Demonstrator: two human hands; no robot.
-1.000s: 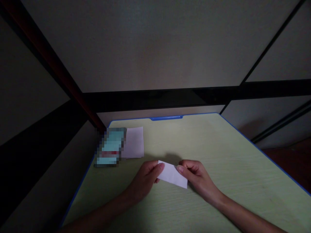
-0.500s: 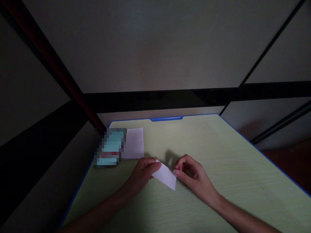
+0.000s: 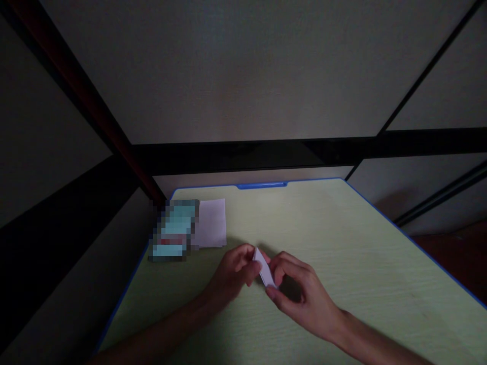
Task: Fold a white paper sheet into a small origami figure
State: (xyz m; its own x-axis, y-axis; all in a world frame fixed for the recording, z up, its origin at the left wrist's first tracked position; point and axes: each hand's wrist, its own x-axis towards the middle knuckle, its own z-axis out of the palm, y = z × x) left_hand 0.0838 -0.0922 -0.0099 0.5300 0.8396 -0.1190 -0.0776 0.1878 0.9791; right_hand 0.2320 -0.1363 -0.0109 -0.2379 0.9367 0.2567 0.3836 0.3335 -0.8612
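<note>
A small folded piece of white paper [image 3: 265, 268] is held between my two hands, a little above the tabletop. My left hand [image 3: 236, 268] pinches its left side, thumb in front and fingers behind. At its lower right edge, my right hand [image 3: 300, 284] grips the paper between thumb and bent fingers. The paper stands tilted and looks narrow from here, with layered edges. Its far side is hidden by the fingers.
On the left of the pale table [image 3: 380, 263] lies a stack of white paper [image 3: 211, 223], beside a pixelated, phone-like device [image 3: 173, 230]. A blue handle [image 3: 262, 185] sits at the far edge, close to a panelled wall [image 3: 251, 76].
The paper has turned from a wide, flat-facing shape to a narrow, steeper one. My right hand has closed on its lower end, and the hands are nearer each other.
</note>
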